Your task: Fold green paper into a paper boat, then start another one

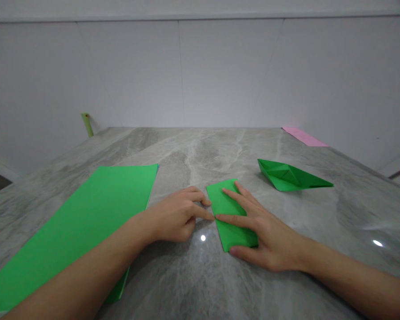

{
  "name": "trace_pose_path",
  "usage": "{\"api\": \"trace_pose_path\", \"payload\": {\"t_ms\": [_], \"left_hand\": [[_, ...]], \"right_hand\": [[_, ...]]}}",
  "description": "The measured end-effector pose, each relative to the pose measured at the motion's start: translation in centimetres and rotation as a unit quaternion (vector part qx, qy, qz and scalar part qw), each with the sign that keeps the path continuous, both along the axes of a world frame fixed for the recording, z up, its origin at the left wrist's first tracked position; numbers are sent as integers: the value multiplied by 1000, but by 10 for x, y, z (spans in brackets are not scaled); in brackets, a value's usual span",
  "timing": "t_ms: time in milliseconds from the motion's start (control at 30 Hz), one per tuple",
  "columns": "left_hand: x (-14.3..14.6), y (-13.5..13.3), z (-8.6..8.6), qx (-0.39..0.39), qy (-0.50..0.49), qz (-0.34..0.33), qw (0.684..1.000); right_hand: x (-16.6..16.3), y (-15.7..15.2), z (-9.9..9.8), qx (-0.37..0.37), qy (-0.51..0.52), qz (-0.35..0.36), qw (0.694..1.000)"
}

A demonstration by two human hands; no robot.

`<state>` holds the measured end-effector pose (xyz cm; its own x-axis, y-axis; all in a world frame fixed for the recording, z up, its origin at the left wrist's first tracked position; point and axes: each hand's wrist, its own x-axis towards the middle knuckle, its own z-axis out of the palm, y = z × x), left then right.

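Left forearm lies nearest the lens, crossing the near corner of a large flat green sheet point(86, 222). The right forearm comes in from the lower right.

Left hand point(175, 218): loosely curled and closed on nothing. One fingertip is stretched out to the left long edge of the folded green paper point(236, 233), and a second touches the same edge farther up. I cannot tell which digits these are.

Right hand point(270, 242): spread flat, palm down, gripping nothing. Two fingers lie across the folded paper, pointing at the left hand, and the thumb rests along its near short edge.

Folded green paper: a narrow strip, flat on the grey marble table point(200, 151) at centre, between the two hands and angled slightly away to the left. It looks like more than one layer. Edges are straight, the far corners square and the surface smooth.

Risks, as judged:
- The stone is glossy, so the strip could skate sideways if the flat hand's pressure lets up while the left fingertip pushes.
- Layers could creep out of register, giving a crooked crease.
- The left forearm on the large sheet could drag or crumple it.

Also on the table:
- A finished green paper boat point(291, 176) to the right, well apart.
- A pink sheet point(303, 136) at the far right edge.
- A small green upright object point(87, 124) at the far left corner, too small to identify.
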<state>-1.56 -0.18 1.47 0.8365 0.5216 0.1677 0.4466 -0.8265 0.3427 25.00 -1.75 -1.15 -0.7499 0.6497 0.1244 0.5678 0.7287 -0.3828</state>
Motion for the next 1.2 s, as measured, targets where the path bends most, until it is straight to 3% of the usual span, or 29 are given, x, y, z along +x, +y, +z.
{"api": "trace_pose_path", "payload": {"t_ms": [467,1200], "left_hand": [[-3,-2,-1,-26,-2,36,999],[-5,1,1,-21,-13,8,1000]], "right_hand": [[-2,0,2,-8,-3,-5,1000],[-2,0,2,-1,-5,-2,1000]]}}
